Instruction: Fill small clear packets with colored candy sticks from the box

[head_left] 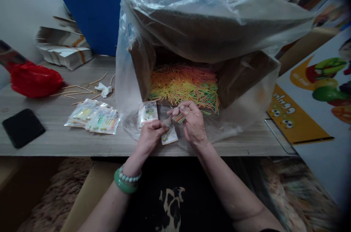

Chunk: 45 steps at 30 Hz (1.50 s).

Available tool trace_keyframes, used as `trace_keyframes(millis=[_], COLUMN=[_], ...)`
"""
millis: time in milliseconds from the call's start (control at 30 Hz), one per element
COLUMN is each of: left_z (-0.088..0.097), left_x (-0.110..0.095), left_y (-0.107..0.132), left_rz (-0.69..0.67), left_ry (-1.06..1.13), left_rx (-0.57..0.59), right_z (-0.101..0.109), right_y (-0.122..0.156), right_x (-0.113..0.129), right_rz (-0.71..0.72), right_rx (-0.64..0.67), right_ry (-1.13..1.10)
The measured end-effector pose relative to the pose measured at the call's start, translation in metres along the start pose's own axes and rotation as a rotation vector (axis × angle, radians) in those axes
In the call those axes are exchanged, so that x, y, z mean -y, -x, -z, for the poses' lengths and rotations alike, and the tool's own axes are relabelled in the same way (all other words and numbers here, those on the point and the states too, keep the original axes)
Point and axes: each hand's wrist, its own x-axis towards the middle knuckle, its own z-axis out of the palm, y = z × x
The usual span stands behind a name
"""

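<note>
My left hand (pixel 153 133) is closed in a pinch on the top of a small clear packet (pixel 169 136) with a white printed edge. Close by on the right, my right hand (pixel 193 124) pinches a small bunch of thin coloured sticks (pixel 178 118), green and red among them, at the packet's upper side. Just beyond my left hand lies a stack of similar packets (pixel 148 112). Behind both hands, a cardboard box lined with a clear plastic bag (pixel 126 78) holds a heap of loose yellow, orange, pink and green sticks (pixel 183 84).
Filled packets (pixel 93 117) lie in a pile on the left of the table (pixel 57 140). Further left are a black flat object (pixel 23 128), a red plastic bag (pixel 35 80), rubber bands, crumpled tissue (pixel 103 89) and stacked folded card (pixel 65 47). Printed cartons (pixel 309 89) stand right.
</note>
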Motion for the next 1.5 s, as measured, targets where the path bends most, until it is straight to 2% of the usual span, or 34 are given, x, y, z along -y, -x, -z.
trace_keyframes(millis=[233,400,533,700,800,933,1000,1133,1233,1300,1367,1433,1500], left_z=[-0.003,-0.005,-0.002,-0.003,-0.005,-0.002,0.001,0.005,0.004,0.002,0.001,0.000,0.002], left_x=[0.001,-0.007,-0.008,-0.005,-0.002,-0.001,-0.001,-0.002,-0.006,-0.009,-0.010,-0.009,-0.008], left_y=[0.002,0.004,0.005,0.003,0.002,0.001,0.001,0.002,0.005,0.007,0.010,0.012,0.014], left_rz=[-0.132,-0.122,-0.041,-0.050,-0.109,-0.136,-0.109,-0.045,-0.033,-0.037,-0.050,-0.045,-0.039], left_ry=[-0.163,-0.117,0.009,0.019,-0.003,0.054,0.141,0.311,0.355,0.355,0.343,0.332,0.317], left_rx=[-0.095,-0.034,0.035,0.087,0.103,0.059,0.031,0.045,0.068,0.090,0.091,0.049,-0.002], right_z=[-0.013,-0.024,-0.014,0.001,0.006,0.013,0.017,0.025,0.028,0.027,0.024,0.018,0.012], right_y=[-0.002,0.000,0.003,0.004,0.002,0.002,0.004,0.007,0.008,0.009,0.010,0.013,0.015], right_x=[0.012,0.009,-0.002,-0.008,-0.009,-0.005,-0.004,-0.008,-0.016,-0.018,-0.019,-0.020,-0.022], right_rz=[0.072,0.073,0.030,-0.094,-0.093,-0.096,-0.130,-0.191,-0.220,-0.184,-0.089,-0.019,-0.013], right_rx=[-0.007,0.036,0.061,0.203,0.288,0.433,0.479,0.370,0.305,0.228,0.175,0.200,0.233], right_ry=[-0.020,-0.045,0.049,0.245,0.320,0.529,0.544,0.457,0.555,0.603,0.642,0.684,0.705])
